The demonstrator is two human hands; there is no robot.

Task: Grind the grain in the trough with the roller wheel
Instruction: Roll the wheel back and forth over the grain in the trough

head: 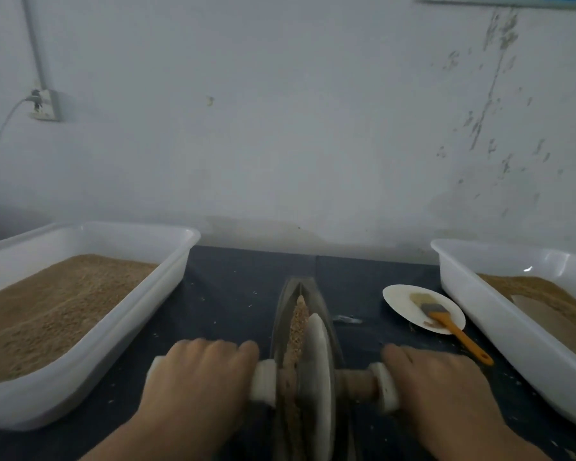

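Palms-down, left hand and right hand each grip the roller wheel's axle.

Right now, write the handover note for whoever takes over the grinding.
Left hand: closed on the left handle of the roller wheel.
Right hand: closed on the right handle.
The wheel stands upright in the trough, near its close end.
Grain lies along the groove beyond the wheel and looks coarse.
Left tub is well filled with grain; right tub holds less.
Brush rests on the plate, right of the trough.
Left to do: keep rolling until the grain is fine.
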